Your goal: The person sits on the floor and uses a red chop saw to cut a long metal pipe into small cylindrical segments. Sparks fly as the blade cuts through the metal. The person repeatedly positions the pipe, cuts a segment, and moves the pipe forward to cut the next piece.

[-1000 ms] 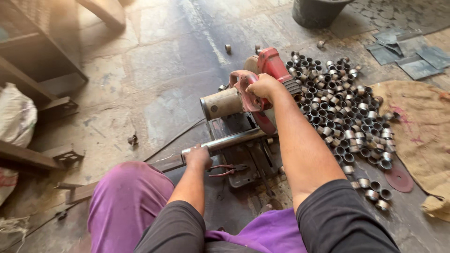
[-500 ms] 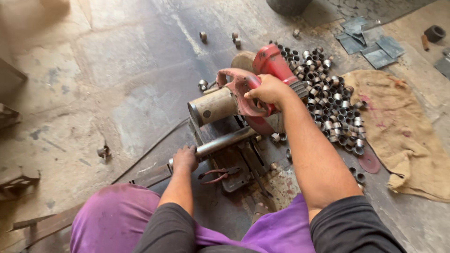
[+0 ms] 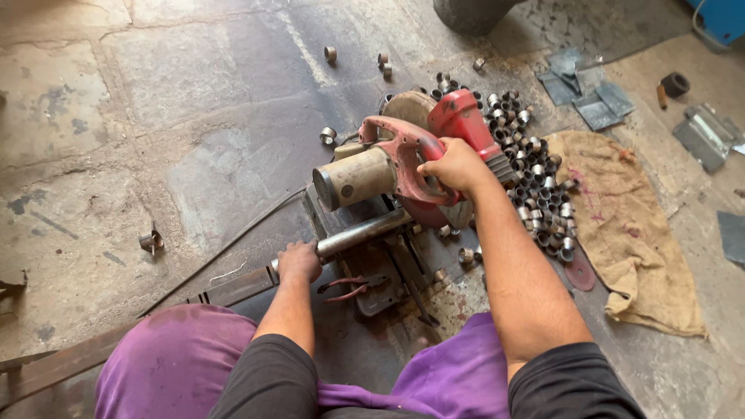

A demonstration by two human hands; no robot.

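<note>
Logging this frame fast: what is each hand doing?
Left hand: closed around the grey metal pipe.
Right hand: closed on the red chop saw's handle.

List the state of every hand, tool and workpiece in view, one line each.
Right hand: closed on the saw's grip.
Left hand: closed around the metal pipe.
Red chop saw: head lowered over its base.
Metal pipe: lying across the saw base.
Cut metal rings: heaped loose beside the saw.
Red-handled pliers: lying untouched on the base.
Burlap sack: spread flat on the floor.
</note>
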